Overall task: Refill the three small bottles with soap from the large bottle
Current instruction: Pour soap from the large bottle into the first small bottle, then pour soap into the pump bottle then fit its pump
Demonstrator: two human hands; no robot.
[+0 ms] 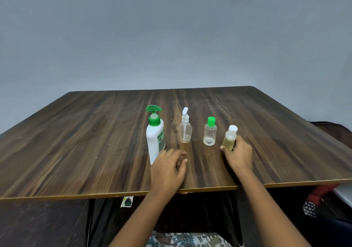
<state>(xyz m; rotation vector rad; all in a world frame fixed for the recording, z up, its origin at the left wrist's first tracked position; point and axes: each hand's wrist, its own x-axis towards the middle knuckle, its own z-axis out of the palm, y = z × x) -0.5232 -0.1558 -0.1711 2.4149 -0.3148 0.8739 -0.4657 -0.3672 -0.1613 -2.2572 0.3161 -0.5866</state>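
A large white soap bottle (155, 141) with a green pump stands on the wooden table (76, 142). To its right stand a clear spray bottle (185, 131) with a white nozzle, a clear small bottle (210, 133) with a green cap, and a small white-capped bottle (230, 138) holding yellowish liquid. My right hand (239, 156) grips the white-capped bottle low on its body. My left hand (168, 168) rests on the table just right of the large bottle's base, fingers loosely curled, holding nothing.
The table's near edge (133, 194) runs just below my wrists. A grey wall stands behind the table. Black table legs and a patterned cloth (190, 240) show under the table. Dark furniture and a red item (322, 193) sit at the right.
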